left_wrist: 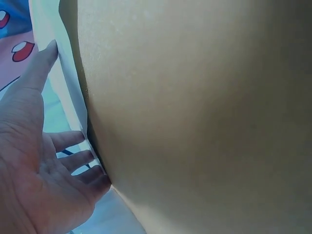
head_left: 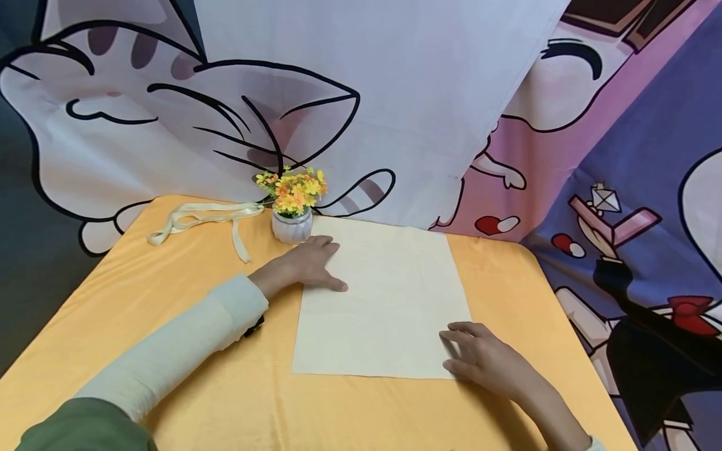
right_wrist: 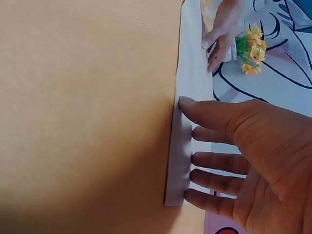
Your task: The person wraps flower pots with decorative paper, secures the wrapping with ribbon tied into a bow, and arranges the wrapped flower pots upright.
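A cream, nearly square sheet (head_left: 389,307) lies flat on the table; whether it is cloth or paper I cannot tell. On its upper left edge rests my left hand (head_left: 310,262), thumb spread away from the fingers. My right hand (head_left: 487,360) touches the lower right edge with its fingertips. In the right wrist view the thumb and fingers of that hand (right_wrist: 263,156) meet the sheet (right_wrist: 187,73) without curling round it. The left wrist view shows the left hand (left_wrist: 44,161) with its fingers extended along the sheet's edge (left_wrist: 70,83).
A small white pot (head_left: 292,227) of yellow and orange flowers (head_left: 293,191) stands just beyond my left hand. Left of it lies a loose cream ribbon (head_left: 209,213). An orange cloth (head_left: 225,388) covers the table, and a cartoon-printed curtain (head_left: 429,113) hangs behind.
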The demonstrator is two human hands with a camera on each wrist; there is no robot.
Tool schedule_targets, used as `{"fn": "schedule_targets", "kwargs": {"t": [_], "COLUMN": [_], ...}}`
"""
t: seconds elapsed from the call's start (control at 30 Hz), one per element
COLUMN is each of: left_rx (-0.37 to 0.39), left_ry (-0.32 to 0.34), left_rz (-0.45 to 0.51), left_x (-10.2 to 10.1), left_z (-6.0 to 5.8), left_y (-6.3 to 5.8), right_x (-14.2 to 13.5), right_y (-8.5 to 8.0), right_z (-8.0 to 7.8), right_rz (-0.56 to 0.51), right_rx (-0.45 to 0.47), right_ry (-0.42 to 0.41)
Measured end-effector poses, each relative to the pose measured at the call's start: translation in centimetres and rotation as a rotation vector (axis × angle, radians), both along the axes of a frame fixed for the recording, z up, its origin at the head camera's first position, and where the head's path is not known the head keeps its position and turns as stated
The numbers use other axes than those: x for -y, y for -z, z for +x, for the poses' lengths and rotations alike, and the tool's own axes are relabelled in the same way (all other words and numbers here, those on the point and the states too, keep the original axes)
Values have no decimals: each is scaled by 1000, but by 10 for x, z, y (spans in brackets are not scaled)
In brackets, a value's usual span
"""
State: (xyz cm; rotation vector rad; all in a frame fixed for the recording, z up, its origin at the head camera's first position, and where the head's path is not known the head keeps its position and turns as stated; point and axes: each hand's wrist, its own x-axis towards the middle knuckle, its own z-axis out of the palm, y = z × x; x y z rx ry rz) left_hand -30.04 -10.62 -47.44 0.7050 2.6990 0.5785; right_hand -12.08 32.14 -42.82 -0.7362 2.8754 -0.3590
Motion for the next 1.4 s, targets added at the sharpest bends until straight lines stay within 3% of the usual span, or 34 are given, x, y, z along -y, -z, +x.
{"fn": "schedule_targets", "kwargs": {"t": [0.13,0.23,0.3,0.43,0.53,0.57,0.7,0.77,0.87,0.97,1.07,1.17,1.4], "left_rx": [-4,2,11,9,-39,-49,-90,-79,-75,-81,-66,-47,-52], "left_ry": [5,0,2,0,-45,-72,-245,-366,-569,-752,-861,-878,-730], "left_rz": [-32,-39,-25,68,183,218,383,452,519,582,628,632,644], "left_x": [0,0,1,4,9,9,14,17,26,38,44,47,50], "left_z": [10,14,15,9,3,5,18,27,31,20,6,-3,-12], "left_y": [-15,-18,-17,-1,11,7,-8,-20,-25,-16,-7,-7,-14], "right_x": [2,4,4,4,4,3,3,2,2,1,0,1,3], "right_y": [3,5,5,6,7,6,6,6,5,4,4,5,9], "right_z": [1,1,2,4,6,7,10,11,12,12,10,9,9], "right_rz": [-6,1,9,20,31,35,62,68,65,56,49,45,59], "right_rx": [-2,-3,1,16,11,5,-37,-54,-65,-66,-71,-76,-133], "right_ry": [5,3,6,10,6,5,-12,-23,-41,-50,-58,-60,-108]}}
